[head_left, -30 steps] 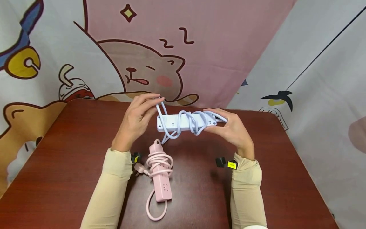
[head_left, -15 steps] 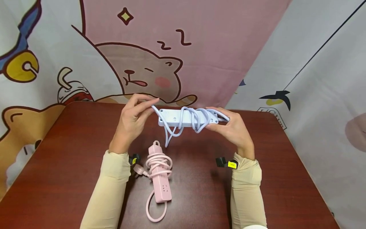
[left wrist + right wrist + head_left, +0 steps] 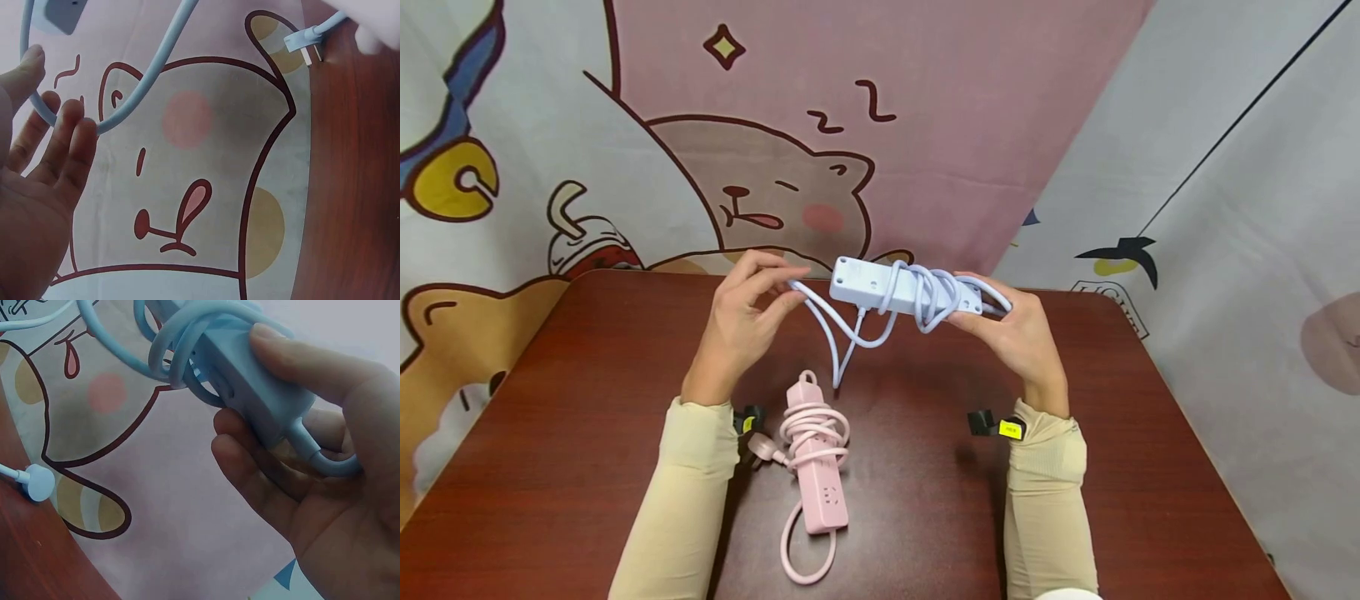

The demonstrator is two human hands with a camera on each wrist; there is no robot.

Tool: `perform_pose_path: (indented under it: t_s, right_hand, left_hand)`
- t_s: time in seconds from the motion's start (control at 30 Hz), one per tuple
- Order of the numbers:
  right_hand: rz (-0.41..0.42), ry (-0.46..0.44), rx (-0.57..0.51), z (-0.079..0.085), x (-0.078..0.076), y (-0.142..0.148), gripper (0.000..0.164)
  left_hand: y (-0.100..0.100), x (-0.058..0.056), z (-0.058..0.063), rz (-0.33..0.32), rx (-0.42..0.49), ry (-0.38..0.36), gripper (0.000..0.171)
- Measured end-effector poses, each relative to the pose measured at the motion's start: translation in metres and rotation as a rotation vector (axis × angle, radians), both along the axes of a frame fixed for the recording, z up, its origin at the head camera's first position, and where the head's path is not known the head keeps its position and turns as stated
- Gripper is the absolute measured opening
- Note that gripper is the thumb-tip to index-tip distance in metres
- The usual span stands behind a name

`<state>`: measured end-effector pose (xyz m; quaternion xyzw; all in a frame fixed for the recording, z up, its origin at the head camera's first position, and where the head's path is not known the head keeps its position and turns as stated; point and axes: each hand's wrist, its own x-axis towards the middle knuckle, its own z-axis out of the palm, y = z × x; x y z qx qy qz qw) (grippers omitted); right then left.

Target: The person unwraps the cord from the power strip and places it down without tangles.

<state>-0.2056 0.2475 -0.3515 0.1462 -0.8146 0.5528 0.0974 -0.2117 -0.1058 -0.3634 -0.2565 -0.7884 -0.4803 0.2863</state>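
A pale blue power strip (image 3: 868, 283) is held up over the table, tilted, its right end lower. My right hand (image 3: 1015, 333) grips that end, thumb on one side and fingers on the other, as the right wrist view shows. The strip's cord (image 3: 187, 344) winds round its middle in loose turns. My left hand (image 3: 737, 312) pinches a loop of the cord pulled out to the left. The cord's plug (image 3: 303, 40) dangles free, its prongs showing in the left wrist view. Below lies a pink power strip (image 3: 822, 496), wrapped in its own cord.
The pink strip's plug (image 3: 763, 447) lies beside it, near my left wrist, and a loop of its cord reaches toward me. Behind the brown table (image 3: 1150, 467) hangs a cartoon-print curtain (image 3: 955, 125). A small black camera (image 3: 996, 425) is strapped at my right wrist.
My left hand has drawn the cord loop left and down, away from the strip's end. The blue strip has shifted right, its left end tipping upward.
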Motion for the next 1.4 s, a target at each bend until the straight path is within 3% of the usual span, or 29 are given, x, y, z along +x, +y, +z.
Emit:
perform_pose_path:
  t_s: [0.4, 0.73, 1.03, 1.4]
  right_hand:
    - [-0.059, -0.013, 0.05, -0.001, -0.002, -0.001, 0.047]
    - [-0.061, -0.022, 0.046, 0.0, 0.002, 0.0, 0.047]
    - [-0.073, 0.001, 0.079, 0.005, 0.001, 0.002, 0.048]
    - [-0.063, 0.014, 0.101, 0.005, 0.004, 0.003, 0.049]
  left_hand:
    - [-0.009, 0.003, 0.0, -0.058, -0.035, -0.095, 0.037]
    - [-0.011, 0.006, 0.001, -0.033, -0.07, -0.136, 0.023]
    - [-0.013, 0.002, 0.001, -0.031, -0.096, -0.123, 0.02]
    - [-0.017, 0.001, -0.002, -0.011, -0.11, -0.171, 0.015]
